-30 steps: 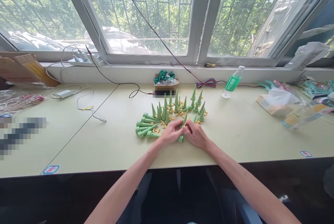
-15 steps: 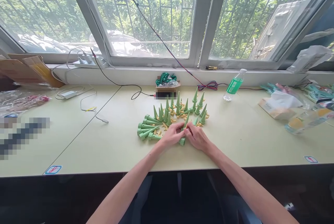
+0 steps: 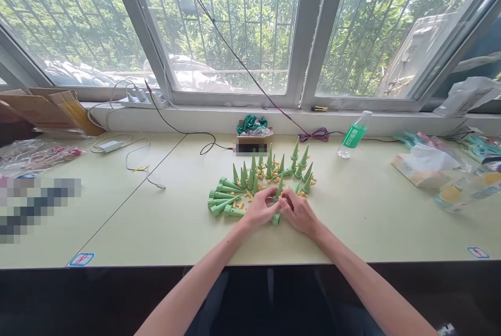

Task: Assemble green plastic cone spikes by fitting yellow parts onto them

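Left hand [image 3: 259,212], right hand [image 3: 300,214] unmoved; cone [image 3: 276,218] between fingers [image 3: 269,203] (tip away).

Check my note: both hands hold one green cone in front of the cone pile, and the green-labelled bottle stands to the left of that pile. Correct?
Not quite. The head view shows the green-labelled bottle standing to the right of the cone pile, not the left. The left hand and right hand do hold one green cone in front of it.

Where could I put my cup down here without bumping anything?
Bare tabletop lies between the white cable and the green cones, and between them and the tissue pack. Crowded around the cones, where left hand and right hand hold one cone.
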A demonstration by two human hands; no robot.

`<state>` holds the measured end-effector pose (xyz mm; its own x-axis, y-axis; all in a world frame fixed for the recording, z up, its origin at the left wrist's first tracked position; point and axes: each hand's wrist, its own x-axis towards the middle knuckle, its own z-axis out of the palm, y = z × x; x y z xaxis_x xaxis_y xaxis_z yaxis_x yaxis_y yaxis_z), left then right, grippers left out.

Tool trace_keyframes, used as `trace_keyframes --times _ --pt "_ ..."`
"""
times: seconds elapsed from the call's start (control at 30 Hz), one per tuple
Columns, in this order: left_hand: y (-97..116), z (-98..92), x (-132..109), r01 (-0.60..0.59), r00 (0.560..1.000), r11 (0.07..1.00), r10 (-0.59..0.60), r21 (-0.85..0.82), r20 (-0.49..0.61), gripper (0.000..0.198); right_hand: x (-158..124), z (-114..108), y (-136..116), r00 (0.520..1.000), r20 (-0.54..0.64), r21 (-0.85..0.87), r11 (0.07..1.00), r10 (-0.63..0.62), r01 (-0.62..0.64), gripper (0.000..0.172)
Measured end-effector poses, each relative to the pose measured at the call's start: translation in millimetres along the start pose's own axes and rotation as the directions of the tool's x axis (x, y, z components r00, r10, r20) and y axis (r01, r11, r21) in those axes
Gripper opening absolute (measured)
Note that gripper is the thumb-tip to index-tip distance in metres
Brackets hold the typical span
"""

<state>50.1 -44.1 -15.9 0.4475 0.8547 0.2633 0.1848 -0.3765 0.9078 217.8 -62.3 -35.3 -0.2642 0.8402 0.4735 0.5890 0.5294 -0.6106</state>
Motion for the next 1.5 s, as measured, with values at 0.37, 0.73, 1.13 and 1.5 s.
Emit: trace_keyframes --times 0.37,0.73,1.13,1.5 --pt "-7.9 1.1 0.2 -0.050 0.992 0.982 0.070 0.181 -0.107 0.034 -0.4 1.4 1.9 0.999 -0.046 0.028 1.000 -0.001 0.003 0.012" --pt "-9.5 0.2 -0.5 -0.091 0.991 0.967 0.110 0.238 -0.070 0.035 -0.6 1.3 8.5 0.996 -0.088 0.053 0.998 -0.023 0.027 0.013" --pt "-3.5 1.6 3.1 -0.076 0.985 0.985 0.050 -0.157 -0.168 0.033 -0.9 -0.9 11.8 0.983 -0.182 0.087 0.996 0.015 0.001 0.020" --pt "-2.3 1.7 4.8 -0.067 0.990 0.924 0.014 -0.376 -0.141 0.045 -7.8 -0.8 6.9 0.969 -0.010 -0.050 0.968 -0.247 0.247 0.026"
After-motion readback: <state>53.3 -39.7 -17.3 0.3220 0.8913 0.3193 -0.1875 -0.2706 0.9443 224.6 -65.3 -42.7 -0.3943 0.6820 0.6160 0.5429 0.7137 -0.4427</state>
